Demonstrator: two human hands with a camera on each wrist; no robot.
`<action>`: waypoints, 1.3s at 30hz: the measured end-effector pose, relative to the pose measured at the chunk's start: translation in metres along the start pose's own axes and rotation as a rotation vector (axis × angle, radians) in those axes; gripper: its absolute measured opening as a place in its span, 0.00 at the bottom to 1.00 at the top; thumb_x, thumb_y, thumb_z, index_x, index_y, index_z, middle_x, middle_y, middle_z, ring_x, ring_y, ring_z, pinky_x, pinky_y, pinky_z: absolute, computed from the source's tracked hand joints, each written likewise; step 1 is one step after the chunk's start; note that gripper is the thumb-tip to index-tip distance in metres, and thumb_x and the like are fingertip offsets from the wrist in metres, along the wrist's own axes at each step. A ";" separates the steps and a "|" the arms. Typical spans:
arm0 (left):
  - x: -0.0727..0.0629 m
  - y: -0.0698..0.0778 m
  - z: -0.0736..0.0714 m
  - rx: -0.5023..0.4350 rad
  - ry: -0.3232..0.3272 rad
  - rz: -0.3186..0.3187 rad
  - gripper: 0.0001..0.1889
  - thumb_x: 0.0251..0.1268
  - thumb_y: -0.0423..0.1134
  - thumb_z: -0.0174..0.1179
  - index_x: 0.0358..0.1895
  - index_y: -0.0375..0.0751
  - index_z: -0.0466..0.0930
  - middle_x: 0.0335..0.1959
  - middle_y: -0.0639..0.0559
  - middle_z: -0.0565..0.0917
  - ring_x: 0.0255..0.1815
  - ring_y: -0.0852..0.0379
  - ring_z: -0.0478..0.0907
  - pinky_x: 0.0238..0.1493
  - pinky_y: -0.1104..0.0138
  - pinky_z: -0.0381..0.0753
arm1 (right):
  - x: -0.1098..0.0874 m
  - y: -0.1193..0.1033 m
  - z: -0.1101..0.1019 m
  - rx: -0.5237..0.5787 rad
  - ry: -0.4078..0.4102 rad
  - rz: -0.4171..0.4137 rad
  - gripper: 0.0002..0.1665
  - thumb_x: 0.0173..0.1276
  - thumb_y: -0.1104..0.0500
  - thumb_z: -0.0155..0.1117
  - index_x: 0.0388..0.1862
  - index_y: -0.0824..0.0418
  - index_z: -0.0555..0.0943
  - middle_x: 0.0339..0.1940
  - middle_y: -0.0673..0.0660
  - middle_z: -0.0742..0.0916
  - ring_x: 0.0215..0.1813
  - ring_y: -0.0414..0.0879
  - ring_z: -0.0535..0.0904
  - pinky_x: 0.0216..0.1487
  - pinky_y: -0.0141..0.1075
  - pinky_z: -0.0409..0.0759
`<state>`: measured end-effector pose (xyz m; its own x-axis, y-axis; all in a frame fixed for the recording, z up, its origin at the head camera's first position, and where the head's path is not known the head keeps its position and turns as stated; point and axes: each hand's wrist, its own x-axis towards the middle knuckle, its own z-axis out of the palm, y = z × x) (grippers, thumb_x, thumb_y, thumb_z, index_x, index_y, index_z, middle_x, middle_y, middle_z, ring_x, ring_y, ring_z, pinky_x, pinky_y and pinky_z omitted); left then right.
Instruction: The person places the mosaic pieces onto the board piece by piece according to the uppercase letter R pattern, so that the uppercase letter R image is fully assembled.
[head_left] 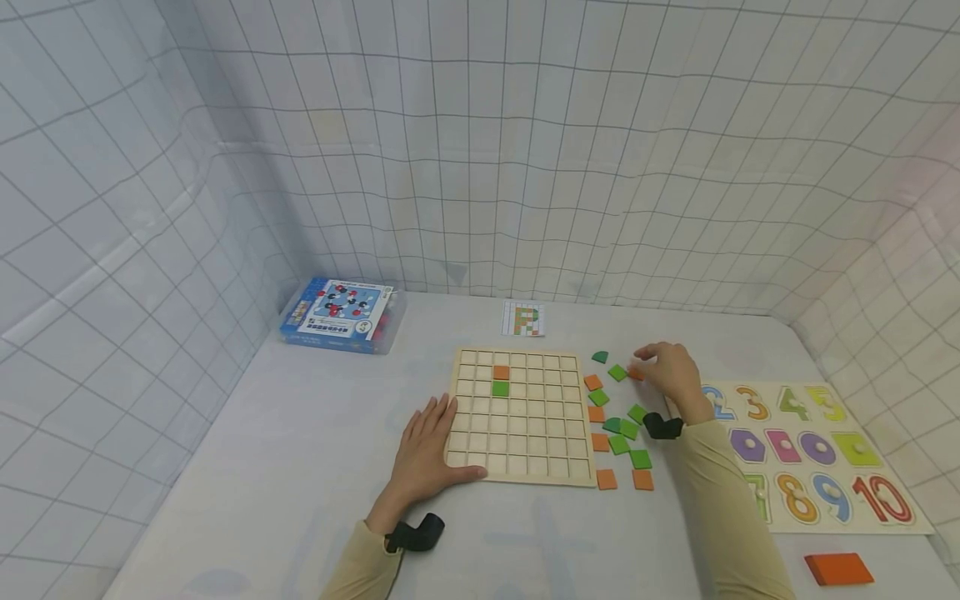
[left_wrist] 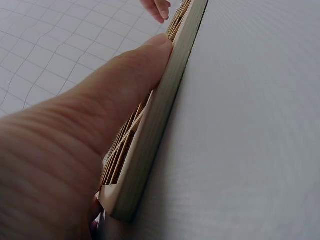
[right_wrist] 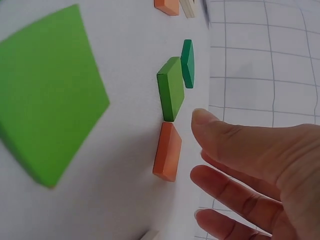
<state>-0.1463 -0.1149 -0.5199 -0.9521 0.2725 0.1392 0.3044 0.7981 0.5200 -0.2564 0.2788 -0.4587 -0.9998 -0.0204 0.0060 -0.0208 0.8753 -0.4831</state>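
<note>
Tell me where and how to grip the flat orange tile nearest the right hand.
Probably pinch the flat orange tile by two opposite thin edges, coming from above on the side of the right hand. It lies flat on the white tabletop, its thickness exposed, while a flat light-green tile crowds its left.

A blue-and-clear case (head_left: 341, 312), printed with red, black and white molecule balls, is seen left of centre in the frame. At the lower right, a pale puzzle board (head_left: 859, 517) is filled with coloured numerals and knobbed shapes, and just below it an orange block (head_left: 838, 569) is placed. The upper frame is covered by white, grid-lined sheeting (head_left: 480, 167)
</note>
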 end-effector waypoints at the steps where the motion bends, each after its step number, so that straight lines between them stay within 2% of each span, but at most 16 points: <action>1: 0.000 0.000 0.000 0.001 -0.001 -0.001 0.60 0.41 0.68 0.67 0.73 0.34 0.53 0.74 0.41 0.54 0.74 0.44 0.43 0.70 0.50 0.41 | 0.000 0.000 0.000 -0.004 -0.006 -0.001 0.21 0.65 0.56 0.64 0.49 0.71 0.81 0.50 0.71 0.81 0.55 0.67 0.71 0.52 0.58 0.71; 7: 0.000 0.000 0.000 0.003 -0.002 0.001 0.60 0.40 0.69 0.67 0.73 0.34 0.53 0.74 0.41 0.54 0.74 0.44 0.43 0.70 0.50 0.41 | -0.001 0.001 0.000 -0.036 -0.033 0.006 0.21 0.64 0.56 0.66 0.49 0.71 0.81 0.48 0.69 0.82 0.53 0.66 0.71 0.49 0.56 0.71; 14: 0.000 0.001 -0.001 0.005 -0.001 0.004 0.60 0.40 0.68 0.67 0.73 0.34 0.53 0.74 0.41 0.54 0.74 0.44 0.43 0.70 0.50 0.41 | -0.001 0.003 0.001 -0.065 -0.042 -0.026 0.20 0.62 0.56 0.66 0.46 0.71 0.82 0.45 0.68 0.83 0.49 0.66 0.74 0.45 0.55 0.73; 24: -0.001 0.003 -0.002 0.000 -0.004 0.000 0.59 0.41 0.67 0.67 0.73 0.34 0.54 0.74 0.41 0.54 0.74 0.44 0.43 0.70 0.50 0.41 | -0.001 0.004 0.002 -0.074 -0.033 -0.028 0.18 0.62 0.57 0.66 0.45 0.70 0.83 0.45 0.68 0.83 0.49 0.65 0.73 0.45 0.56 0.72; 32: -0.001 0.003 -0.003 -0.001 0.003 0.003 0.59 0.41 0.67 0.68 0.73 0.34 0.54 0.74 0.40 0.54 0.74 0.44 0.44 0.70 0.50 0.41 | 0.001 0.004 0.006 -0.099 -0.019 -0.031 0.16 0.61 0.58 0.68 0.41 0.69 0.80 0.38 0.65 0.82 0.40 0.59 0.75 0.39 0.50 0.73; 39: 0.000 0.003 -0.002 -0.005 0.000 0.003 0.59 0.41 0.66 0.68 0.73 0.34 0.54 0.74 0.40 0.54 0.74 0.43 0.44 0.70 0.49 0.41 | -0.004 0.005 0.009 -0.068 0.015 -0.027 0.13 0.60 0.59 0.68 0.38 0.64 0.76 0.36 0.65 0.82 0.34 0.57 0.76 0.33 0.48 0.72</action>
<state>-0.1451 -0.1140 -0.5164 -0.9510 0.2753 0.1409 0.3075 0.7947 0.5234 -0.2521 0.2790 -0.4686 -0.9988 -0.0379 0.0312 -0.0475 0.9053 -0.4220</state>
